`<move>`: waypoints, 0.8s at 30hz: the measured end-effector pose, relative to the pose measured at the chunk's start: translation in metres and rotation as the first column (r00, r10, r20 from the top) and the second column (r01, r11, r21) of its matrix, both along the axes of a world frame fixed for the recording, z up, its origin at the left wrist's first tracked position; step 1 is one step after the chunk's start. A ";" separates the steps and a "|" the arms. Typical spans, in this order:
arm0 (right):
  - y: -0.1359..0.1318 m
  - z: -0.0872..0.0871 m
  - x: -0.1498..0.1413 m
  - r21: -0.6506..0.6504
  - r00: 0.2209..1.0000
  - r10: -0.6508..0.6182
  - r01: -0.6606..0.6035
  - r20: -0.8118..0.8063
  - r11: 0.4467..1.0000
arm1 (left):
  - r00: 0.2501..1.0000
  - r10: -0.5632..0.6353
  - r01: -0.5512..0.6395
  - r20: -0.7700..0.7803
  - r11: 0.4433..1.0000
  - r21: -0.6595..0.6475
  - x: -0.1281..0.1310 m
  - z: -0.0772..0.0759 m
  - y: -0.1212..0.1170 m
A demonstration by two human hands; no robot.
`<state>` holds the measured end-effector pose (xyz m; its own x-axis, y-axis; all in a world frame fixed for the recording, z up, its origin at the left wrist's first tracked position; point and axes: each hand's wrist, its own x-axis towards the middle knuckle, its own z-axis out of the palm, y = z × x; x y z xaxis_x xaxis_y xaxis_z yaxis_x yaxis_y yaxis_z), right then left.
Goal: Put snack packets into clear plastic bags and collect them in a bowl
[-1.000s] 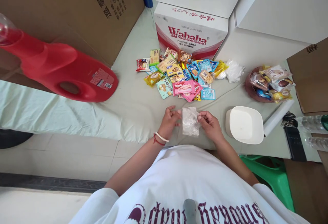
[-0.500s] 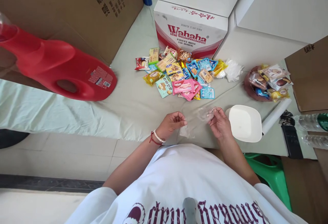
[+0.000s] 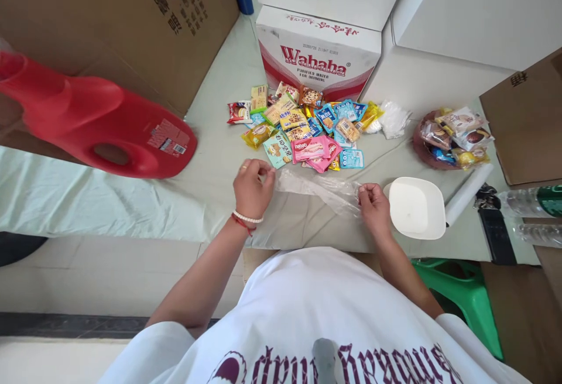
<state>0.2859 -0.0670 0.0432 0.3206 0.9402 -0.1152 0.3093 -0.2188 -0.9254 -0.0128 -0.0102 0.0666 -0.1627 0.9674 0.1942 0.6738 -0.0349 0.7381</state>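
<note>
A clear plastic bag (image 3: 319, 188) is stretched out sideways between my two hands, low over the table's front. My left hand (image 3: 254, 185) pinches its left end, fingers closed. At the other end, my right hand (image 3: 374, 202) grips the bag between thumb and fingers. Just beyond the bag lies a heap of small wrapped snacks (image 3: 302, 120), with pink packets (image 3: 312, 148) at its near side. To the right of my right hand stands a white square bowl (image 3: 417, 208) with nothing in it.
More folded clear bags (image 3: 394, 119) lie right of the heap. Farther right are a round bowl of snacks (image 3: 428, 153), a white roll (image 3: 468, 194), a black phone (image 3: 497, 236) and plastic bottles (image 3: 522, 201). A Wahaba-style water carton (image 3: 319, 56) stands behind; a red jug (image 3: 109, 120) is left.
The small folded bag between my hands has been opened out into a long strip. My left hand has moved left and away from me; my right hand has moved rightward.
</note>
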 end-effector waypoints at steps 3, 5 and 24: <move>-0.016 -0.008 -0.010 0.073 0.996 -0.012 0.005 0.093 0.997 | 0.929 -0.110 0.210 0.354 0.943 -0.259 0.036 -0.011 -0.035; -0.028 -0.012 -0.015 0.092 0.992 0.004 -0.015 0.123 0.996 | 0.884 -0.027 0.228 0.466 0.896 -0.380 0.063 -0.021 -0.054; -0.078 0.007 0.017 -0.216 0.937 0.128 -0.205 -0.324 0.955 | 0.828 -0.020 0.203 0.560 0.943 -0.265 0.082 -0.043 -0.076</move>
<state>0.3027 -0.1447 0.0497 0.0757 0.9075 -0.4132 0.0741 -0.4184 -0.9052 0.0689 -0.0866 0.0237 -0.0403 0.9799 -0.1952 0.1651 0.1992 0.9660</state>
